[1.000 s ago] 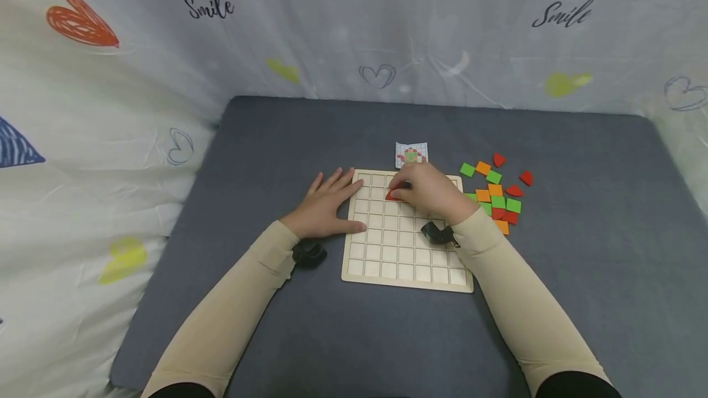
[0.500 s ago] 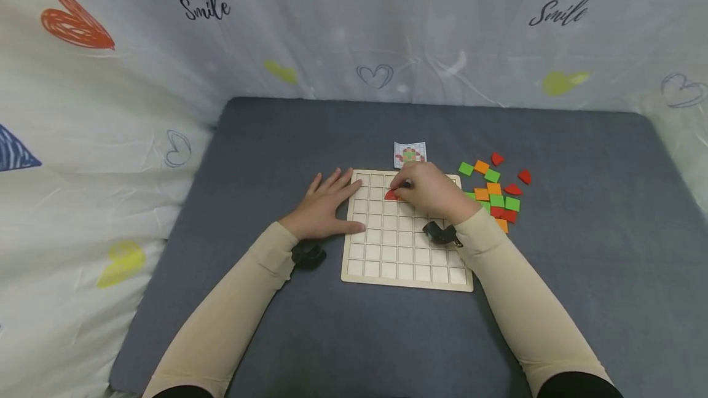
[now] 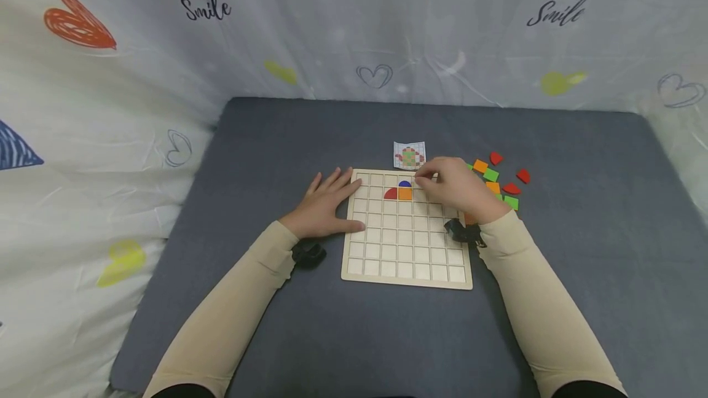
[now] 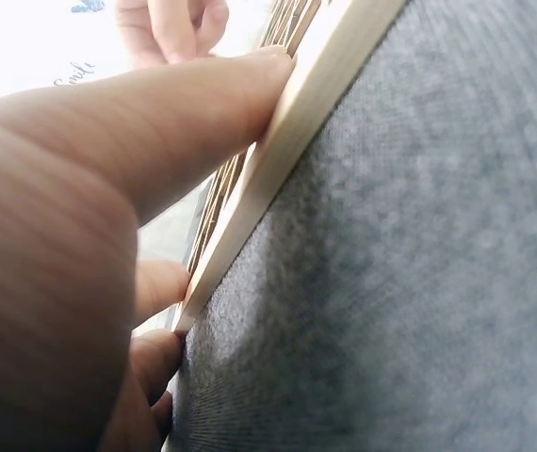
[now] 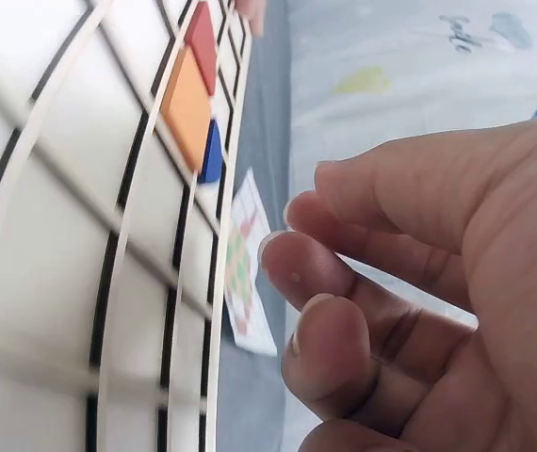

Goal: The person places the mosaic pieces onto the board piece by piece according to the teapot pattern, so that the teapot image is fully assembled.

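Observation:
A wooden grid board (image 3: pixel 405 255) lies on the table. My left hand (image 3: pixel 326 207) rests on its left edge with spread fingers; in the left wrist view the thumb (image 4: pixel 203 104) touches the rim. Set in the board's upper cells are a red quarter-round tile (image 3: pixel 391 193), an orange square tile (image 3: pixel 405 193) and a blue half-round tile (image 3: pixel 405 183). My right hand (image 3: pixel 456 186) hovers over the board's upper right, its fingers loosely bent. Nothing shows between thumb and fingers in the right wrist view, where the orange tile (image 5: pixel 187 111) stands out beyond them.
A small printed pattern card (image 3: pixel 409 155) lies just behind the board. Right of the board are several loose tiles, among them a green square (image 3: pixel 490 174), an orange square (image 3: pixel 480 166) and a red rounded one (image 3: pixel 523 175). My right forearm hides some. A printed curtain (image 3: pixel 354 29) hangs behind the table.
My right hand has let go of the red tile and moved right, uncovering the red, orange and blue tiles in the board. The left hand has stayed put.

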The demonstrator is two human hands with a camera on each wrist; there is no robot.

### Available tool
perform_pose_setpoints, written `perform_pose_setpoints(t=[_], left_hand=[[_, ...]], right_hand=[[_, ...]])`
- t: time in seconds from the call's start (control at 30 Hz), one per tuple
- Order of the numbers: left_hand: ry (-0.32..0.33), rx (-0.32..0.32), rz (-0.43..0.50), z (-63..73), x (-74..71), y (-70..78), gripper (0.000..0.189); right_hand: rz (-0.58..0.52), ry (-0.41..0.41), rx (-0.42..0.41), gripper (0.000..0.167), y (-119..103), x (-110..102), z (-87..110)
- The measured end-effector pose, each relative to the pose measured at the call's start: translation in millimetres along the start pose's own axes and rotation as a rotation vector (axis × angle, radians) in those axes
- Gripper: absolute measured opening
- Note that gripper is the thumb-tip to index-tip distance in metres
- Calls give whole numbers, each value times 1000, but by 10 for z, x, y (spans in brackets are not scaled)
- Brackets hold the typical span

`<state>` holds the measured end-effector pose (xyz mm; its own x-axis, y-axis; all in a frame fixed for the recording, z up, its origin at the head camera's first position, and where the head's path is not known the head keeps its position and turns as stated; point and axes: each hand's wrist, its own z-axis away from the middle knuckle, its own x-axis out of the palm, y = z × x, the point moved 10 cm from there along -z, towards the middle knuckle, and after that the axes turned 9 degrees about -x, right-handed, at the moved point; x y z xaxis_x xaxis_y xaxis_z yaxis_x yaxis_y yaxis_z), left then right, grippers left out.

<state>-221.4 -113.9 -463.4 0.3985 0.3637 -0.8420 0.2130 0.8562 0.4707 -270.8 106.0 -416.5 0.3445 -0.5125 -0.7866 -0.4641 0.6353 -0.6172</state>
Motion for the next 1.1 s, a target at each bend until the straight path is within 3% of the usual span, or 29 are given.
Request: perform_pose_setpoints(t=[0.47, 0.7, 0.9, 1.1], left_hand=[[-1, 23, -10, -42, -31, 23, 103], [-14, 6, -5, 14, 52, -24, 103], [-10, 11, -7, 19, 57, -20, 102], [-5, 14, -8, -1, 19, -9, 102]], right_hand=[[70, 3, 102, 21, 246, -273, 567], [107, -58, 123, 10, 391, -202, 826], [160, -86, 112, 8, 402, -217, 942], [194, -137, 163, 5, 402, -232, 959]])
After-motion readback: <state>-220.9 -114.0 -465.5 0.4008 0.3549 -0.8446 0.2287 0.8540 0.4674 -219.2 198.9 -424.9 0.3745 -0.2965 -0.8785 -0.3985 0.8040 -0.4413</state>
